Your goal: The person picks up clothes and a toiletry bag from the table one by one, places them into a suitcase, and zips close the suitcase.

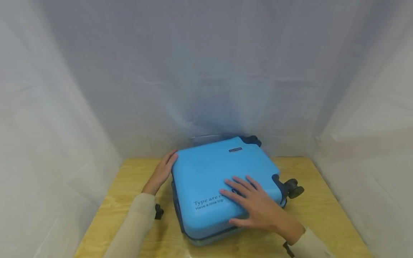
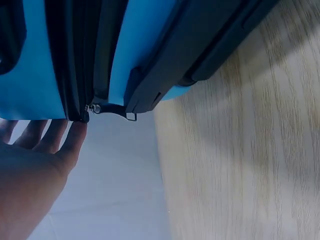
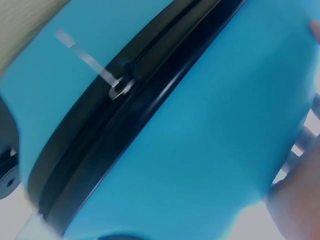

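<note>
The left hand point(image 1: 160, 173) is laid with straight fingers against the left side of the blue suitcase point(image 1: 213, 179), its fingertips point(image 2: 75, 137) touching the shell by the zipper pull point(image 2: 112, 110); nothing is gripped. The suitcase is lain flat near the middle of the wooden desk point(image 1: 322, 215), towards its far edge. The right hand point(image 1: 258, 208) is spread flat on the lid, fingers extended, nothing grasped.

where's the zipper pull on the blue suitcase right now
In the left wrist view, one zipper pull hangs on the suitcase side seam, just beyond the left hand fingertips.
</note>
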